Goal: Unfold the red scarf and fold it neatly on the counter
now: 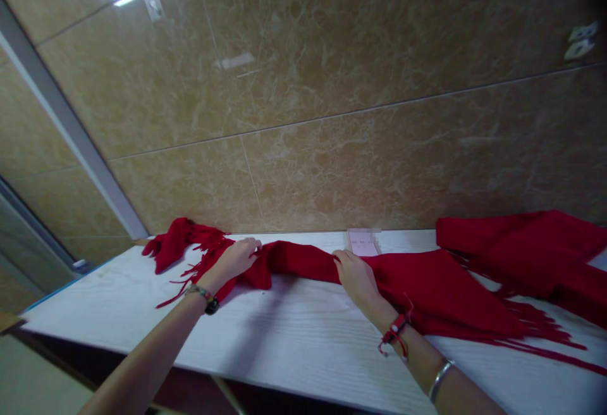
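Note:
A long red scarf (303, 260) with fringed ends stretches across the white table. Near its left end, my left hand (239, 258) is closed on the cloth, which bunches and folds beneath the fingers. Farther right, my right hand (353, 274) grips the scarf's upper edge, thumb and fingers pinched on it. Between the two hands the fabric is narrow and slightly raised. To the right of my right hand it widens and lies flat, its fringe spread toward the right edge.
Another red cloth (512, 244), folded, lies at the right. A crumpled red piece (173, 244) sits at the far left. Behind the scarf, a pale pink paper (363, 241) rests near the tiled wall (332, 168). The white table (294, 345) has its front edge toward me.

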Tool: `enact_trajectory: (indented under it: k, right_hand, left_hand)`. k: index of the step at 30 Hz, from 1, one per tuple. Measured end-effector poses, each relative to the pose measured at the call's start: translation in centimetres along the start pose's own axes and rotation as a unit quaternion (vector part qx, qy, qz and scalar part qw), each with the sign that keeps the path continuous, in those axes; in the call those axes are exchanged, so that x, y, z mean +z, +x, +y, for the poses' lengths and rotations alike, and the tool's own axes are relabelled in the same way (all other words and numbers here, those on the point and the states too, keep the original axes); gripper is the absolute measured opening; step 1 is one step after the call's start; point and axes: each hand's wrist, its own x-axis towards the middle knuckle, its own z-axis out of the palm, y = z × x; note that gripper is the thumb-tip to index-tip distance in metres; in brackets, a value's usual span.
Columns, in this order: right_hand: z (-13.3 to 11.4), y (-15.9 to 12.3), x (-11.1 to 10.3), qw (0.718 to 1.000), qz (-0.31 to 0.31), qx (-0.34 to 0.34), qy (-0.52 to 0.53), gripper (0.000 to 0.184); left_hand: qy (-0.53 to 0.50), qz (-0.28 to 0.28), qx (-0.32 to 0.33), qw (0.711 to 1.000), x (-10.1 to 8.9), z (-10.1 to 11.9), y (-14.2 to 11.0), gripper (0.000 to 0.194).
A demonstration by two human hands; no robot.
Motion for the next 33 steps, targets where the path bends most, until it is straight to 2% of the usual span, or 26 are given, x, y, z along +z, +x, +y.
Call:
enact_trajectory:
  k: [2, 5, 7, 9, 11, 13, 15, 18, 20, 22, 23, 25, 28, 31, 33]
  right_hand:
    - [0.0, 0.1, 0.0, 1.000, -0.006, 0.000, 0.001, 0.024]
    - [0.0, 0.2, -0.7, 0.999, -0.038, -0.004, 0.006, 0.027]
    - [0.1, 0.1, -1.4, 0.995, -0.085, -0.037, 0.020, 0.028]
    - [0.4, -0.3, -2.2, 0.983, -0.148, -0.094, 0.044, 0.028]
    - [0.6, -1.2, -2.8, 0.967, -0.204, -0.141, 0.062, 0.027]
    - [0.8, -2.2, -3.1, 0.951, -0.248, -0.173, 0.064, 0.025]
    - [0.7, -3.2, -3.2, 0.936, -0.282, -0.205, 0.045, 0.024]
    - [0.4, -4.3, -3.1, 0.922, -0.304, -0.242, 0.010, 0.023]
    - [0.2, -4.6, -3.2, 0.922, -0.291, -0.254, -0.004, 0.021]
    - [0.2, -4.7, -3.4, 0.928, -0.261, -0.268, -0.004, 0.017]
    - [0.3, -4.7, -3.4, 0.929, -0.248, -0.273, 0.005, 0.015]
    - [0.7, -4.7, -3.4, 0.929, -0.244, -0.275, 0.041, 0.014]
    - [1.5, -4.9, -3.1, 0.919, -0.286, -0.256, 0.093, 0.028]
    - [2.2, -5.1, -2.5, 0.910, -0.324, -0.236, 0.106, 0.046]
    - [2.5, -5.3, -2.2, 0.907, -0.332, -0.241, 0.099, 0.047]
  left_hand:
    - [-0.011, -0.012, 0.008, 1.000, -0.1, 0.2, -0.5, 0.011]
    - [-0.052, 0.006, 0.010, 0.999, -0.2, 0.4, -1.5, 0.006]
    - [-0.096, -0.041, 0.024, 0.994, -0.1, 0.6, -2.7, 0.007]
    - [-0.108, -0.122, 0.055, 0.985, 0.2, 1.0, -4.4, 0.014]
    - [-0.056, -0.187, 0.106, 0.975, 0.7, 1.4, -6.2, 0.024]
    - [0.018, -0.210, 0.134, 0.968, 1.2, 1.7, -7.9, 0.030]
    - [0.067, -0.208, 0.127, 0.968, 1.6, 1.5, -9.0, 0.035]
    - [0.101, -0.221, 0.081, 0.967, 1.9, 0.6, -9.7, 0.041]
    - [0.127, -0.216, 0.043, 0.967, 1.9, 0.1, -9.6, 0.041]
    - [0.151, -0.170, 0.016, 0.974, 2.0, 0.1, -9.4, 0.039]
    - [0.153, -0.145, 0.022, 0.977, 2.1, 0.3, -9.4, 0.038]
    - [0.126, -0.132, 0.083, 0.980, 2.6, 1.1, -9.5, 0.039]
    - [0.070, -0.179, 0.181, 0.965, 3.7, 1.9, -9.9, 0.048]
    - [0.070, -0.185, 0.177, 0.964, 4.6, 0.9, -9.9, 0.054]
    - [0.083, -0.162, 0.164, 0.970, 5.0, -0.8, -9.8, 0.056]
